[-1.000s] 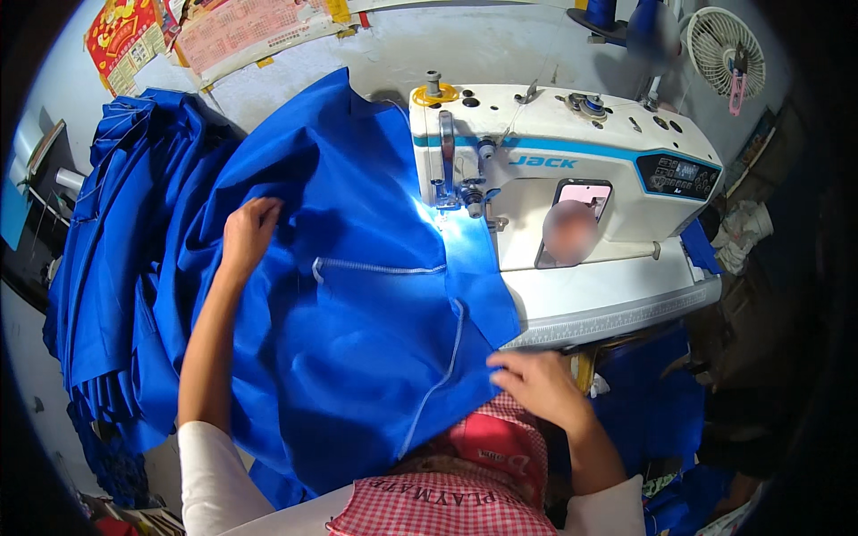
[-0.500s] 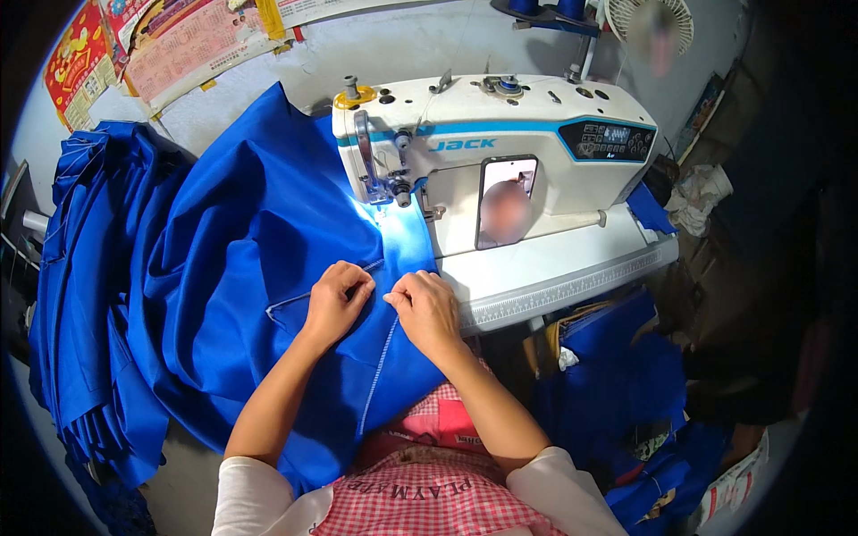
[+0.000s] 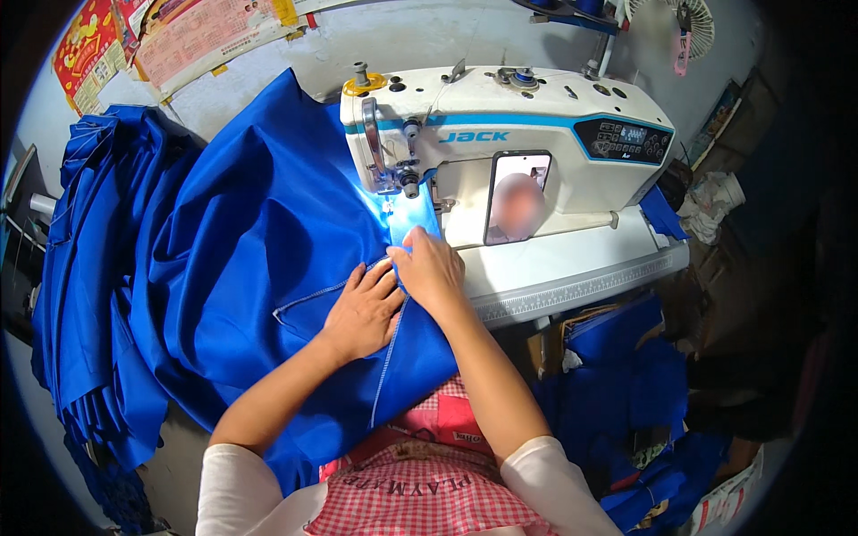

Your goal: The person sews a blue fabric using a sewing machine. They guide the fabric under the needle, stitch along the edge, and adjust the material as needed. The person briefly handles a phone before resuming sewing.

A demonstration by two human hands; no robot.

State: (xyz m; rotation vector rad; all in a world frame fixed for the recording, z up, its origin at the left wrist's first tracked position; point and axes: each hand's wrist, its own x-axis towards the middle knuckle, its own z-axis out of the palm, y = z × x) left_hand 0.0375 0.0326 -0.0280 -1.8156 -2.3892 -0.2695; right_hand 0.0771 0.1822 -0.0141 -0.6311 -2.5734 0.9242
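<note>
Pale wall [image 3: 384, 40], left hand [image 3: 365, 313] newly spread on blue cloth [image 3: 237, 214], right hand [image 3: 431, 271] curled, grip unclear

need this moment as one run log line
left hand: spread flat on blue fabric | right hand: curled, on fabric, nearer needle end | industrial sewing machine: needle end lit | smartphone: propped upright, screen lit

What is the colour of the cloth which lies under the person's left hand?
The cloth is bright blue; it shows best in the head view.
</note>
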